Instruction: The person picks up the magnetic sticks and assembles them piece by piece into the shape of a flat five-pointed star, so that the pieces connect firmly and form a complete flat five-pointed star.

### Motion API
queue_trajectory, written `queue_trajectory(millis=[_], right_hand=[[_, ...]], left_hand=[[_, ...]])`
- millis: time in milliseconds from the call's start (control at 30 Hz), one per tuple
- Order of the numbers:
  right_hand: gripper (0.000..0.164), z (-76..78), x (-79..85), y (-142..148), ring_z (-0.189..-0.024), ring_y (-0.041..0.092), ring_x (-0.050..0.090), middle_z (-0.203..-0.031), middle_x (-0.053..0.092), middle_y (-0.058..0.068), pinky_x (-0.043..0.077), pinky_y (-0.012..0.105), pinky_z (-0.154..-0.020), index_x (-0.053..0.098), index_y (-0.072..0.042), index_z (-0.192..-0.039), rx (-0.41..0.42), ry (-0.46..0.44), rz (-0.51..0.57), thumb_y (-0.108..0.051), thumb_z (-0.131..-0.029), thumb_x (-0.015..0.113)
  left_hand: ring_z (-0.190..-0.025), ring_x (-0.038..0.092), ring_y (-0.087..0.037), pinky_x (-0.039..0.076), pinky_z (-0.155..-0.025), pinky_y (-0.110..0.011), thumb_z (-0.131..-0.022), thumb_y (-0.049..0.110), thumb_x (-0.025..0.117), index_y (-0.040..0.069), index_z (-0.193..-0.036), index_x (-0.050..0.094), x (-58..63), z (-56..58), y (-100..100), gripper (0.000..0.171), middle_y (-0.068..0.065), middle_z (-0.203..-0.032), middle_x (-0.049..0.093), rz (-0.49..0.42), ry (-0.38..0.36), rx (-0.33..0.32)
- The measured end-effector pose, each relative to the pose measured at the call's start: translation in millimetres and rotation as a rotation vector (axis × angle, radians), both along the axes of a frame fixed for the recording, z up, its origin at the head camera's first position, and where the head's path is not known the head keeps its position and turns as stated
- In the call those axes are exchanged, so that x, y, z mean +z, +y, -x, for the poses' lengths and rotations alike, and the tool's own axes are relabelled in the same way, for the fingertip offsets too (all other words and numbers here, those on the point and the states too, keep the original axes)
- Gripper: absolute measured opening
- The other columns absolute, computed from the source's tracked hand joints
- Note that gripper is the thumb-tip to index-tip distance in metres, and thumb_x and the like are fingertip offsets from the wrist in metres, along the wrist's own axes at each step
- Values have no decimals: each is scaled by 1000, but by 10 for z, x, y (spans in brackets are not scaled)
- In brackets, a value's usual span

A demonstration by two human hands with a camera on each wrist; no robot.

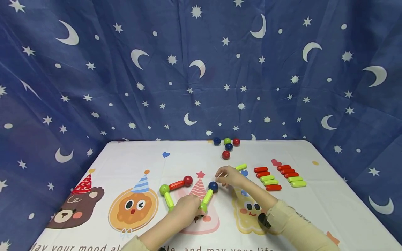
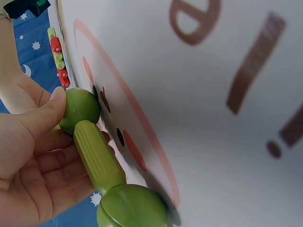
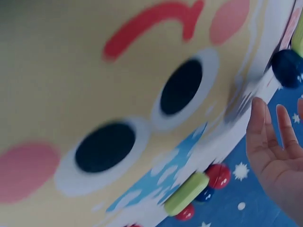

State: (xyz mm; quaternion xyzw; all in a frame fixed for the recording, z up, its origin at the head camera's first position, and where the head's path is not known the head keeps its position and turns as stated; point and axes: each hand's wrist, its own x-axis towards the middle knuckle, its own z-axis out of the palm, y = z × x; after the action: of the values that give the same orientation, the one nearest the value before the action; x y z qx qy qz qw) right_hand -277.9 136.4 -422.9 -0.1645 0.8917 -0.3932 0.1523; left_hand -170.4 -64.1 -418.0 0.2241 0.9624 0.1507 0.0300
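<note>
While the left hand [image 1: 187, 210] pinches a green ball [image 2: 78, 111] between thumb and fingers, the right hand [image 1: 231, 177], gently curved with its fingers apart and holding nothing, hovers just beside a blue ball [image 1: 213, 187]. A green rod [image 2: 99, 156] joins the pinched ball to another green ball [image 2: 135, 208], and a second rod [image 1: 207, 197] links it to the blue one. This chain bends round mid-table to a red rod [image 1: 176, 185] and red ball [image 1: 187, 180]. Loose rods [image 1: 269, 182] lie in two rows rightward; five loose balls [image 1: 229, 146] sit near the table's [image 1: 135, 157] far edge.
</note>
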Motion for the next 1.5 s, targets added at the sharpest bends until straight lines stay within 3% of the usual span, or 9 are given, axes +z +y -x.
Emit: queue_trajectory(millis=[133, 333, 433, 733, 900, 1033, 1200, 1400, 1500], right_hand=[[12, 65, 31, 90, -66, 20, 60, -83, 65, 12, 52, 29, -60, 63, 2, -95, -26, 135, -73, -3, -85, 64], [14, 201, 19, 263, -80, 22, 61, -89, 67, 12, 53, 35, -77, 66, -1, -95, -58, 410, -347, 2, -81, 67], [14, 259, -2, 352, -81, 22, 62, -91, 68, 13, 53, 37, -81, 67, 0, -95, -61, 468, -425, 0, -81, 68], [14, 280, 28, 646, -78, 21, 61, -87, 66, 12, 53, 38, -78, 66, -1, -95, -42, 510, -511, -2, -81, 70], [11, 240, 73, 882, -77, 24, 61, -86, 66, 13, 53, 40, -78, 65, -1, -90, -60, 459, -638, 0, -80, 69], [9, 269, 30, 1046, -73, 23, 57, -82, 65, 12, 53, 40, -78, 64, 0, -89, -45, 408, -730, 0, -81, 68], [6, 339, -15, 1138, -70, 21, 52, -78, 61, 10, 52, 38, -77, 64, -1, -88, -34, 359, -721, 1, -83, 66], [8, 366, -1, 1130, -68, 22, 54, -75, 60, 10, 53, 37, -71, 62, 0, -86, -6, 473, -764, 0, -82, 68], [10, 374, 49, 1070, -72, 22, 55, -79, 62, 11, 53, 40, -78, 62, 1, -93, -28, 373, -753, -5, -85, 66]], left_hand=[[-54, 38, -7, 34, -52, -20, -77, 27, 75, 13, -63, 63, -11, -6, -11, 23, 8, -55, 46, -13, 15, -14], [-54, 37, -6, 33, -51, -20, -76, 26, 76, 12, -65, 65, -13, -18, -39, 20, 9, -54, 46, -34, 44, -35], [-54, 35, -5, 32, -51, -19, -75, 28, 76, 13, -65, 63, -23, -33, -57, 22, 10, -55, 46, -23, 63, -51], [-54, 37, -4, 32, -51, -20, -71, 31, 78, 15, -68, 63, -37, -129, -54, 22, 10, -57, 48, 49, 141, -90], [-54, 37, -2, 30, -49, -20, -70, 31, 79, 17, -66, 62, -61, -156, -59, 23, 11, -56, 47, 37, 184, -99], [-54, 36, -2, 31, -50, -19, -70, 31, 80, 16, -64, 62, -73, -158, -63, 24, 11, -55, 47, 28, 181, -88], [-53, 36, -3, 31, -49, -20, -69, 31, 81, 15, -64, 62, -49, -149, -57, 25, 10, -54, 48, 34, 164, -73], [-52, 36, -4, 32, -49, -19, -68, 32, 81, 14, -67, 66, -23, -128, -51, 24, 9, -55, 51, 48, 135, -64], [-52, 36, -4, 31, -49, -19, -69, 32, 81, 15, -65, 63, -27, -128, -57, 25, 10, -55, 48, 38, 139, -61]])
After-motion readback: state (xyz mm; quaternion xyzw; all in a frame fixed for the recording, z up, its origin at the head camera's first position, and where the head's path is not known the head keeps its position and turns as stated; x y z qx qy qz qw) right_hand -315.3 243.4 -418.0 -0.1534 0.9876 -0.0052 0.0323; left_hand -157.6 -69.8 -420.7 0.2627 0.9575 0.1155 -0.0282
